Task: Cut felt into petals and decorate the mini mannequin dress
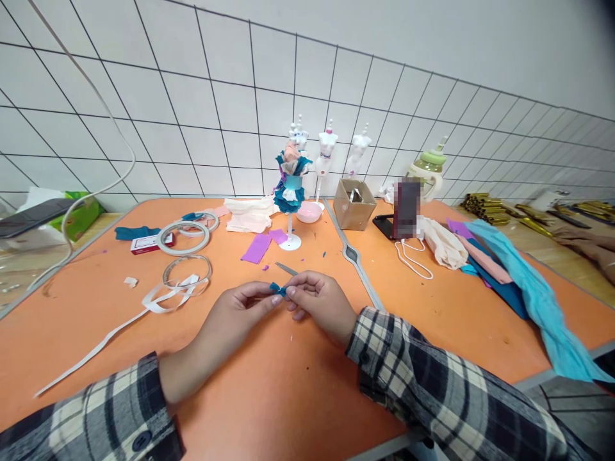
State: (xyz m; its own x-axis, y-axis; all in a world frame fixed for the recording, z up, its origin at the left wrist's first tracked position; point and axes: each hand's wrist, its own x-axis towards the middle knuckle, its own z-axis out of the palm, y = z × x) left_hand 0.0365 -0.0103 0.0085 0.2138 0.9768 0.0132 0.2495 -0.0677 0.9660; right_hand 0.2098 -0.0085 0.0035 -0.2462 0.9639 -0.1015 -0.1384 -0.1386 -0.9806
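Orange tabletop (269, 390) below white tiled wall (223, 112), teal scrap (275, 287) in grip of left hand (243, 307) and right hand (323, 301)

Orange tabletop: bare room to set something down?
Free, bar specks: below left hand and right hand, between plaid sleeves; beyond the right one, up to coloured strips. Crowded: left, around tape rings and ribbon; back, around dressed mannequin.

Plaid sleeves (435, 374) — black, grey, cream
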